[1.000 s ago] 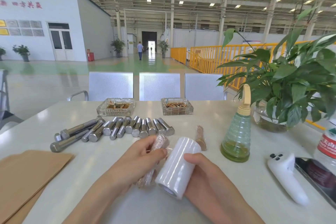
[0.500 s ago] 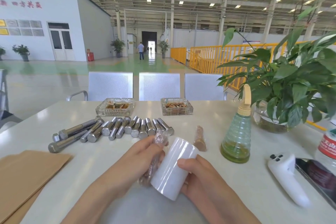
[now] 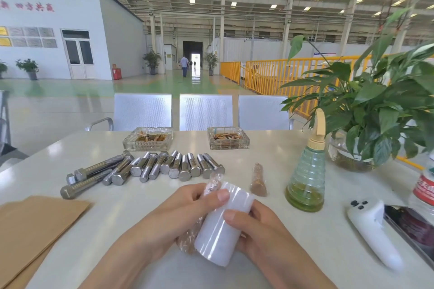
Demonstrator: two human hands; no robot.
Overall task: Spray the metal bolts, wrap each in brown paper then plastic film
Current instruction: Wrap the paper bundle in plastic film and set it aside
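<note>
— Fingers [image 3: 187, 197] of the left hand [image 3: 173, 216]: what are they doing?

— Curling round a bolt being wrapped [image 3: 189, 237], already in brown paper with clear film over it. Thumb is pressing on the film roll. Top end of the bolt is poking out above the fingers, lower end showing below the palm.

— And the right hand [image 3: 256, 227]?

— Gripping the white roll of plastic film [image 3: 223, 223], thumb across its front, other fingers behind it. Roll is lying tilted, touching the wrapped bolt on its left side. Both hands are hovering just over the desk [image 3: 270, 162], near its front edge.

— Anything finished?

— One wrapped bolt [image 3: 258, 180] is lying on the desk just beyond the roll, to the right. Bare metal bolts [image 3: 150, 169] are sitting in a row farther back and left, longer ones at the left end.

— Supplies?

— Brown paper sheets [image 3: 35, 223] are resting at the desk's left front corner. Green spray bottle [image 3: 307, 176] is standing upright to the right of the wrapped bolt.

— Surroundings?

— Two glass trays [image 3: 148, 141] are sitting behind the bolts; a potted plant [image 3: 375, 110] is standing at far right; a white handheld device [image 3: 371, 227] is lying near the right edge.
</note>
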